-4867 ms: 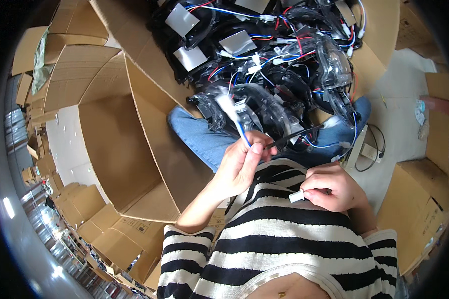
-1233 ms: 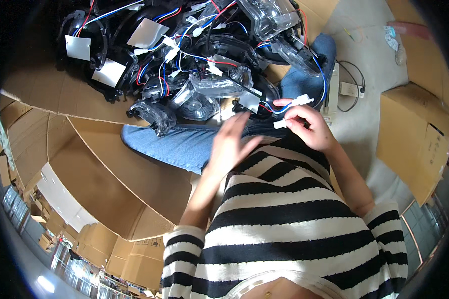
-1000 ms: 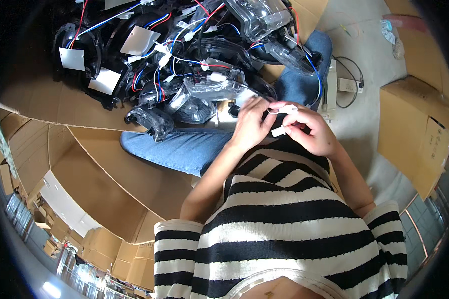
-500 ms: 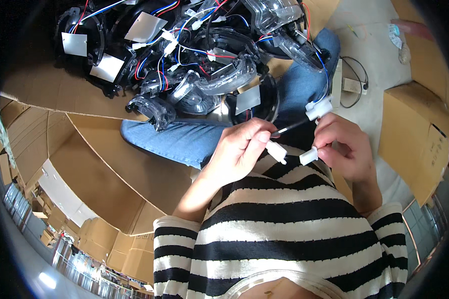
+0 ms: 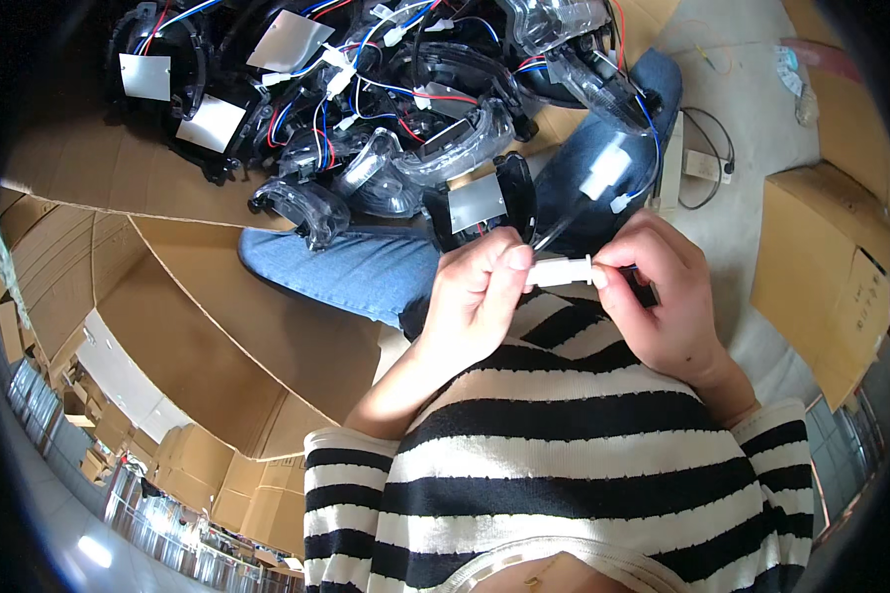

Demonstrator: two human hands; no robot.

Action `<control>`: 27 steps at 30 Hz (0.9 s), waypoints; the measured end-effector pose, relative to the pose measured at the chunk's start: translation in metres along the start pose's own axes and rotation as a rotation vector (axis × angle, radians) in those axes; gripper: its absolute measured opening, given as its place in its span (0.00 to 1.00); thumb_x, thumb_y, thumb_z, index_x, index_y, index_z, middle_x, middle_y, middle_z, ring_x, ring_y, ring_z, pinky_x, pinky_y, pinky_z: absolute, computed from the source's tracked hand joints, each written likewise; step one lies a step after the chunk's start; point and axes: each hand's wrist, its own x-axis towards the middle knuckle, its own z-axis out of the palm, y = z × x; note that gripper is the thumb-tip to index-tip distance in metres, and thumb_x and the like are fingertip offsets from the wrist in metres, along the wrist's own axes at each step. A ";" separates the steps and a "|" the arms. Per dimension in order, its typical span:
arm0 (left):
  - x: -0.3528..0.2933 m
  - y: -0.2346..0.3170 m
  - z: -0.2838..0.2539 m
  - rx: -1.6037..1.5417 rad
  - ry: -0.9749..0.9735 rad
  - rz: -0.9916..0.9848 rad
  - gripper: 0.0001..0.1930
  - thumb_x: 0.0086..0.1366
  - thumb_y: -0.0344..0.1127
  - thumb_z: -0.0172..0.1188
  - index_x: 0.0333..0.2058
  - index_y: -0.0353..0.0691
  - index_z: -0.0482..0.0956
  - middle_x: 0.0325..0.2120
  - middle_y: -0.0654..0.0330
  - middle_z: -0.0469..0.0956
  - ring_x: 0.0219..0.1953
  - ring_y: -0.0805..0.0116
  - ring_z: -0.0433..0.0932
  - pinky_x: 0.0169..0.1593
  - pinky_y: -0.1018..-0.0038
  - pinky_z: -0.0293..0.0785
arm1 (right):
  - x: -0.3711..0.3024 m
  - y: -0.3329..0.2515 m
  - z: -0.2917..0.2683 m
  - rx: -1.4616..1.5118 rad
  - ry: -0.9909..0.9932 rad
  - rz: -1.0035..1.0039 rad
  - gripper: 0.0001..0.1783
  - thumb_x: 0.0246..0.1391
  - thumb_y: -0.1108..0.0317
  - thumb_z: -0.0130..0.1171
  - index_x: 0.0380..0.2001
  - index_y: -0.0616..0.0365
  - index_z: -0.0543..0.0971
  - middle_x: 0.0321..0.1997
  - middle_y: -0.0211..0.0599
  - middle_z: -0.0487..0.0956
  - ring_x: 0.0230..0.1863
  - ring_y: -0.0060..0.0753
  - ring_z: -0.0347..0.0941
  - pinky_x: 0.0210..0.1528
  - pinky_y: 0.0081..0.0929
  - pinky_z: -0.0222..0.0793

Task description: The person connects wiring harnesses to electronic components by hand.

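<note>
In the head view, the white connector (image 5: 562, 272) sits just right of the centre of the frame, stretched level between two hands. The left hand (image 5: 483, 289) grips its left end between thumb and fingers; the right hand (image 5: 666, 294) pinches its right end with thumb and fingertip. A black cable (image 5: 561, 227) slants up from the left fingertips toward a blurred white plug (image 5: 605, 172) above, lying over the jeans (image 5: 583, 148).

Just above the left hand, a dark part with a silvery plate (image 5: 477, 204) crowds close. Beyond it, I see clear-and-black lamp units (image 5: 460, 148) heaped across the upper left and top centre, tangled with red, blue and white wires (image 5: 396, 91). An open cardboard box (image 5: 232, 326) fills the left of the frame. At right, a carton (image 5: 823, 277) stands on the grey floor (image 5: 737, 222), and a white block (image 5: 704, 165) lies near a looped black cord (image 5: 714, 124).
</note>
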 end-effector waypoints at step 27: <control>-0.006 0.007 -0.033 -0.166 -0.154 0.132 0.06 0.49 0.22 0.55 0.29 0.33 0.76 0.23 0.60 0.72 0.25 0.75 0.64 0.28 0.81 0.60 | 0.001 0.000 -0.035 0.537 -0.146 0.080 0.01 0.41 0.78 0.52 0.22 0.63 0.71 0.22 0.29 0.67 0.20 0.14 0.58 0.21 0.11 0.52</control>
